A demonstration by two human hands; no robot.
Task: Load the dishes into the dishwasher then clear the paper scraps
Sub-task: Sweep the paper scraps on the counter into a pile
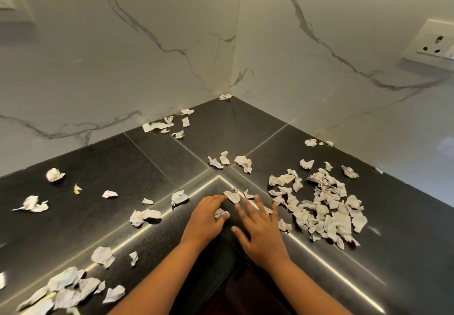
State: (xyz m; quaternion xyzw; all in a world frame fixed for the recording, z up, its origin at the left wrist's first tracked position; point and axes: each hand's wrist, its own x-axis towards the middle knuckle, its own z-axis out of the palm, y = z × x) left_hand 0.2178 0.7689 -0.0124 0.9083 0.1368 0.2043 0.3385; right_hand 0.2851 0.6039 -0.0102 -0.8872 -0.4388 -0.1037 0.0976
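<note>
Along your far left, the black bench [98, 221] carries loose paper scraps [109, 194]. A crumpled ball [54, 174] lies toward the wall, a torn strip [32, 204] nearer you, and a low pile [66, 289] at the front edge. Further in, a twisted piece [143, 216] lies on the bench, and a small cluster [162, 125] sits against the marble wall [122, 57]. One lone scrap [225, 97] is tucked right into the back corner, with a few pieces [229, 161] between it and your hands.

Your left hand [205, 221] rests at the bench's inner corner with its fingers curled, thumb and forefinger pinching a crumpled scrap [221, 213]. A flat scrap [233, 196] lies just at its fingertips. Your right hand [260, 233] is just beside it, released, fingers straight and spread, grasping nothing. It is a little blurred, so you cannot tell whether the palm touches the bench.

To its right lies the biggest heap [326, 211], spreading toward the right wall, with stray bits beyond it. A socket plate [434, 44] sits on that wall at far right.
</note>
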